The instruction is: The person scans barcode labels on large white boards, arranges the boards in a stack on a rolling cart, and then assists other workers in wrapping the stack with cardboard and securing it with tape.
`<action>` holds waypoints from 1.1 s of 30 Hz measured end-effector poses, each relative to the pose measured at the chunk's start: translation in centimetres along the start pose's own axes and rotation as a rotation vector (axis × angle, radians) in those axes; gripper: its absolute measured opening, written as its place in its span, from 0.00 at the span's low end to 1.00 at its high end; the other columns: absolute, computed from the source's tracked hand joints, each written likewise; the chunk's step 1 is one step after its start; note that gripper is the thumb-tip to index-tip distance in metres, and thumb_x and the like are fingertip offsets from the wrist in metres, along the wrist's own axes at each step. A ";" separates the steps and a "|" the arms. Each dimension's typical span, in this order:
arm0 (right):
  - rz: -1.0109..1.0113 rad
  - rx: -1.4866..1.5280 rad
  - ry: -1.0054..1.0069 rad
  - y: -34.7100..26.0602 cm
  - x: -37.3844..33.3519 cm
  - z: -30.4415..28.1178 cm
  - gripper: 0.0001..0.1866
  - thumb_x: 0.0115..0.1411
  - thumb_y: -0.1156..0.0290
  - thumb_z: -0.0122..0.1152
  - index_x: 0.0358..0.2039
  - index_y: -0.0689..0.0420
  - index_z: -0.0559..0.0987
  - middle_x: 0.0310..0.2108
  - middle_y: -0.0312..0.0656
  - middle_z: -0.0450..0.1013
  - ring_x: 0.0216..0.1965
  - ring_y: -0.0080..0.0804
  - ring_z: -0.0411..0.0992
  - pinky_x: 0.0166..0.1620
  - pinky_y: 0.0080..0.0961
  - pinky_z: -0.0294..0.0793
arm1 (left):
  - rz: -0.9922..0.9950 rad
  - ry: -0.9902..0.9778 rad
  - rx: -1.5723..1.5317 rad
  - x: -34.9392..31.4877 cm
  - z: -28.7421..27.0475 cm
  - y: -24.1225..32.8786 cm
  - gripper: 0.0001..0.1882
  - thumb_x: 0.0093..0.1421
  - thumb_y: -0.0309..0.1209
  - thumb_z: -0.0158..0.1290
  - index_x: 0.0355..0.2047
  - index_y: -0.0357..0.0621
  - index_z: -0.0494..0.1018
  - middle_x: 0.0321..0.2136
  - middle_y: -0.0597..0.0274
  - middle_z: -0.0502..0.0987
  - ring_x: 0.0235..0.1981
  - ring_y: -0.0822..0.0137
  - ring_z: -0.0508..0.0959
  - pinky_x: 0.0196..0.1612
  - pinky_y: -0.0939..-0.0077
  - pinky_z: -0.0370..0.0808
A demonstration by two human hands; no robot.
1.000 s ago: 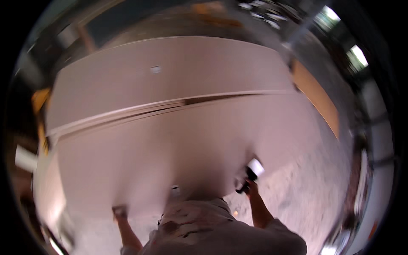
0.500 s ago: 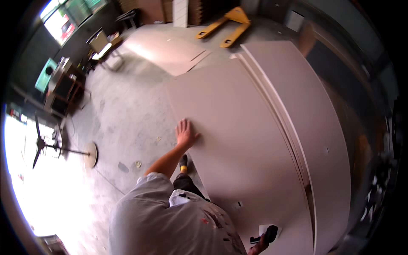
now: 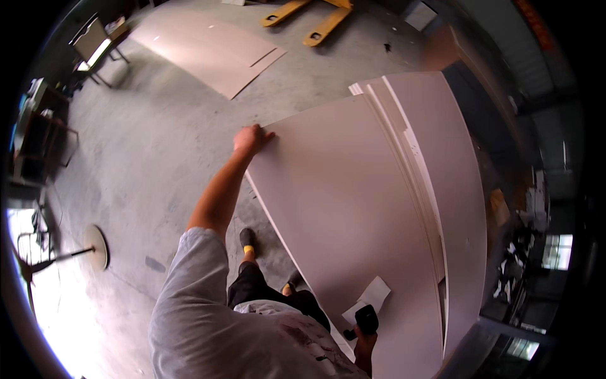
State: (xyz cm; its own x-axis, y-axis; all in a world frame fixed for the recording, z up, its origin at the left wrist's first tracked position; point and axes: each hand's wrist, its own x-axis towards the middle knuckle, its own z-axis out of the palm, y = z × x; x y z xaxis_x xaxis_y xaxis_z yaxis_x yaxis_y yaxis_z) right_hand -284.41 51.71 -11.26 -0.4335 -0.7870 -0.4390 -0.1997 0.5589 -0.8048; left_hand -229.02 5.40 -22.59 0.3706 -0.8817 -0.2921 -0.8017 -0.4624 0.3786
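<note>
My left hand is at the far left corner of a large pale pinkish board, its fingers curled over the edge and the thumb on the top face. Low in the view, my right hand is closed round a black handheld device with a rounded head, which looks like a scanner. White paper, folded or in two pieces, shows just beyond the device, over the board. Whether my right fingers also pinch the paper is hidden.
More boards lie to the right, one overlapping with a raised edge. Another sheet lies on the floor at the far left. Yellow pallet jack forks stand beyond. A chair and a round-based fan are at the left.
My left hand has gone from lying flat near the board's left edge to gripping its far corner. The device and paper have moved farther forward over the board. The view has shifted too.
</note>
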 end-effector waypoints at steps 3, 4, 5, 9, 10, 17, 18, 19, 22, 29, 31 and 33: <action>-0.012 0.024 0.055 -1.5 0.2 1.6 0.18 0.51 0.76 0.69 0.44 0.63 0.79 0.35 0.35 0.75 0.36 0.25 0.71 0.41 0.27 0.70 | 0.008 0.090 0.007 0.1 0.4 0.1 0.33 0.56 0.63 0.52 0.39 0.43 0.77 0.37 0.50 0.81 0.41 0.51 0.81 0.42 0.58 0.78; -0.004 0.036 0.077 -1.3 0.5 1.7 0.18 0.51 0.75 0.69 0.44 0.63 0.79 0.35 0.35 0.75 0.36 0.25 0.71 0.42 0.27 0.70 | 0.025 0.088 0.003 0.2 0.5 0.3 0.32 0.56 0.63 0.51 0.39 0.44 0.77 0.37 0.50 0.81 0.40 0.51 0.81 0.42 0.58 0.78; 0.000 0.046 0.088 -1.0 1.2 2.0 0.18 0.52 0.75 0.69 0.44 0.63 0.79 0.36 0.36 0.75 0.37 0.25 0.71 0.43 0.27 0.69 | 0.031 0.092 0.000 0.1 0.3 0.3 0.32 0.57 0.63 0.51 0.39 0.44 0.77 0.38 0.51 0.81 0.40 0.51 0.81 0.42 0.58 0.78; 0.067 0.259 0.118 2.9 3.2 2.4 0.19 0.58 0.73 0.63 0.50 0.65 0.75 0.46 0.42 0.74 0.48 0.32 0.70 0.52 0.28 0.64 | 0.071 0.116 0.027 -2.1 0.1 1.0 0.30 0.58 0.61 0.50 0.38 0.45 0.77 0.37 0.54 0.81 0.39 0.51 0.81 0.41 0.59 0.77; 0.067 0.266 0.127 3.5 3.8 2.6 0.19 0.58 0.72 0.64 0.50 0.64 0.76 0.45 0.40 0.74 0.47 0.31 0.70 0.51 0.28 0.65 | 0.036 0.086 0.013 -2.5 -0.1 1.4 0.29 0.59 0.60 0.50 0.39 0.46 0.76 0.38 0.56 0.81 0.40 0.54 0.80 0.42 0.60 0.77; 0.284 0.268 0.294 4.1 6.4 2.0 0.19 0.58 0.68 0.65 0.48 0.62 0.77 0.42 0.36 0.74 0.44 0.27 0.69 0.49 0.28 0.65 | 0.149 0.332 -0.072 -2.9 3.6 1.0 0.29 0.59 0.52 0.53 0.52 0.43 0.73 0.54 0.58 0.75 0.58 0.59 0.71 0.60 0.65 0.66; 0.312 0.268 0.302 3.9 6.6 2.0 0.19 0.58 0.68 0.65 0.48 0.62 0.77 0.41 0.36 0.73 0.44 0.27 0.69 0.49 0.27 0.65 | 0.145 0.342 -0.061 -2.8 3.9 1.0 0.30 0.59 0.51 0.54 0.54 0.43 0.72 0.55 0.58 0.74 0.59 0.59 0.70 0.62 0.65 0.63; 0.275 0.281 0.283 4.4 6.8 2.1 0.18 0.58 0.68 0.65 0.47 0.62 0.77 0.41 0.36 0.73 0.43 0.27 0.69 0.48 0.27 0.65 | 0.141 0.353 -0.049 -2.7 4.1 1.0 0.30 0.59 0.50 0.54 0.55 0.43 0.71 0.57 0.58 0.72 0.60 0.60 0.68 0.63 0.65 0.61; 0.117 0.215 0.223 6.5 6.8 2.4 0.18 0.58 0.68 0.65 0.47 0.62 0.77 0.40 0.36 0.73 0.42 0.27 0.69 0.46 0.28 0.66 | 0.146 0.366 -0.042 -2.6 4.2 1.2 0.30 0.60 0.50 0.53 0.55 0.42 0.71 0.58 0.58 0.72 0.61 0.60 0.67 0.64 0.64 0.59; -0.004 -0.015 0.163 9.6 8.7 2.5 0.19 0.58 0.68 0.66 0.48 0.64 0.77 0.39 0.36 0.73 0.40 0.29 0.69 0.46 0.30 0.68 | 0.145 0.306 0.013 -2.8 3.1 1.5 0.32 0.61 0.47 0.52 0.61 0.44 0.64 0.61 0.58 0.68 0.63 0.60 0.64 0.66 0.64 0.57; 0.039 0.036 0.203 7.7 9.0 3.7 0.20 0.58 0.68 0.66 0.48 0.64 0.77 0.38 0.36 0.73 0.39 0.28 0.69 0.45 0.30 0.68 | 0.247 0.311 -0.015 -2.9 2.2 1.9 0.33 0.60 0.45 0.53 0.62 0.44 0.62 0.61 0.58 0.67 0.63 0.59 0.64 0.65 0.63 0.57; 0.082 0.165 0.299 4.2 10.3 6.8 0.19 0.58 0.67 0.66 0.47 0.64 0.77 0.37 0.36 0.74 0.39 0.28 0.69 0.44 0.30 0.68 | 0.325 0.271 -0.008 -2.5 2.1 1.3 0.35 0.59 0.45 0.53 0.64 0.44 0.59 0.61 0.57 0.66 0.63 0.56 0.63 0.65 0.60 0.56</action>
State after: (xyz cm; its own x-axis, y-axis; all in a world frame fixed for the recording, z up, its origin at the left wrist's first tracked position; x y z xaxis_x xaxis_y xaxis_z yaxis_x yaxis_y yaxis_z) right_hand -283.70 44.15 -21.87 -0.6855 -0.6158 -0.3884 -0.0188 0.5482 -0.8361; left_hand -231.97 7.18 -23.24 0.2094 -0.9741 0.0851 -0.8942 -0.1556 0.4198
